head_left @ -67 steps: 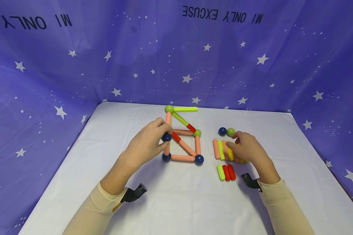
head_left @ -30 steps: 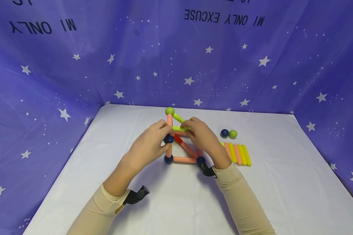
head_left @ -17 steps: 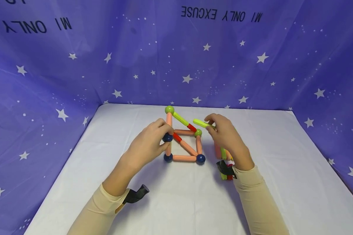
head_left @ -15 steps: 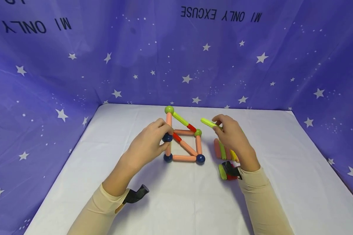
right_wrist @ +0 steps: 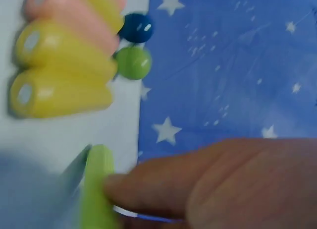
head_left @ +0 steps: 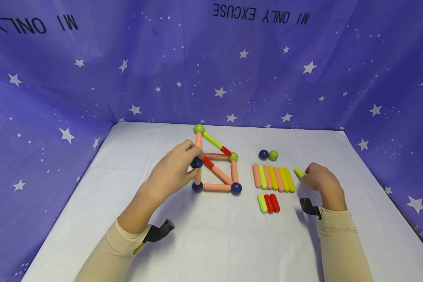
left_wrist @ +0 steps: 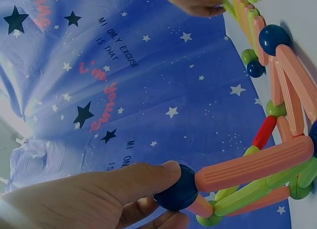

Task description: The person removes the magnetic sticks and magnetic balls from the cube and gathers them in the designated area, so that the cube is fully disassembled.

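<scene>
My left hand (head_left: 174, 168) pinches a dark blue ball (left_wrist: 178, 187) at an upper corner of a magnetic stick-and-ball frame (head_left: 216, 187). Pink, green and red sticks join the blue and green balls of this frame, which stands on the table. To the right, my right hand (head_left: 322, 180) holds a yellow-green magnetic stick (head_left: 299, 172) between thumb and fingers; in the right wrist view the stick (right_wrist: 99, 184) is blurred and its lower end is cut off. Beside that hand lies a row of pink, green and yellow sticks (head_left: 273, 178).
A loose blue ball (head_left: 263, 154) and green ball (head_left: 273, 155) touch each other behind the row. Nearer me lie one short green stick (head_left: 262, 203) and two short red sticks (head_left: 272, 203). A starry purple cloth (head_left: 218, 70) walls the white table (head_left: 211, 243).
My right hand has carried the yellow-green stick away from the frame, rightward past the row and lower. My left hand has kept its pinch on the blue ball.
</scene>
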Action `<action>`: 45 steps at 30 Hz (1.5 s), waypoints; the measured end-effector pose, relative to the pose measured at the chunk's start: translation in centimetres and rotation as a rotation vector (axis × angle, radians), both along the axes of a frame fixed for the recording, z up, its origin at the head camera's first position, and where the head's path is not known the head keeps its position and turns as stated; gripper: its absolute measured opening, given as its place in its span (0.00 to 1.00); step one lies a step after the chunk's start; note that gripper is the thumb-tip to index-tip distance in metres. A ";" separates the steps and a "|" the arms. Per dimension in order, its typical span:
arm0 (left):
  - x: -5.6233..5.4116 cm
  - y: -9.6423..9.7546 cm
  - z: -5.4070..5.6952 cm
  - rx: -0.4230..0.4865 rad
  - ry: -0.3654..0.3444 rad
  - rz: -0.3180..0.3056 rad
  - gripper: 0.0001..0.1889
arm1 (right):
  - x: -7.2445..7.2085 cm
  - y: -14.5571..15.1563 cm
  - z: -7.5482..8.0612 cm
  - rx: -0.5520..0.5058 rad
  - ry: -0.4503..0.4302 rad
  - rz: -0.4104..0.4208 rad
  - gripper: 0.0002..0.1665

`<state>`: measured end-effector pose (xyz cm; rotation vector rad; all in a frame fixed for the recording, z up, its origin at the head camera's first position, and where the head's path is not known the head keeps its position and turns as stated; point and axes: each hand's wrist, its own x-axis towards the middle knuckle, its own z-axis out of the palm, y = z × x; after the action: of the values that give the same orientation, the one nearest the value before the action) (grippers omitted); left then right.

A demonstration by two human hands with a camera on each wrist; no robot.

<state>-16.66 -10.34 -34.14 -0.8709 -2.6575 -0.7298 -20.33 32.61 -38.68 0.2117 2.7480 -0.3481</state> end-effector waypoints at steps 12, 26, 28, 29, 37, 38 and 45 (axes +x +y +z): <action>-0.1 -0.2 -0.1 0.002 0.003 -0.005 0.14 | -0.6 -0.5 -0.1 -0.060 -0.084 0.042 0.20; -0.2 -0.3 -0.1 -0.005 0.011 -0.010 0.13 | 0.0 -8.7 1.7 -0.128 0.255 0.176 0.20; -0.2 -0.3 -0.1 -0.009 0.011 -0.009 0.12 | -0.2 -10.3 1.3 -0.179 0.410 0.256 0.18; -0.2 -0.2 -0.1 -0.009 0.009 -0.009 0.12 | -0.3 -11.2 1.1 -0.205 0.481 0.296 0.17; -0.2 -0.5 0.0 -0.034 0.020 0.012 0.13 | -2.4 -18.7 0.7 -0.372 0.721 0.492 0.20; -0.2 -0.5 0.0 -0.033 0.023 0.012 0.13 | -2.8 -19.5 0.6 -0.379 0.721 0.489 0.20; -0.2 -0.4 -0.2 -0.021 0.038 -0.003 0.13 | -5.7 -23.3 -0.4 -0.337 0.571 0.457 0.32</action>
<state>-16.84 -10.70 -34.34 -0.8854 -2.6356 -0.6803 -26.05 9.35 -39.10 -0.6922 3.0861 -0.8316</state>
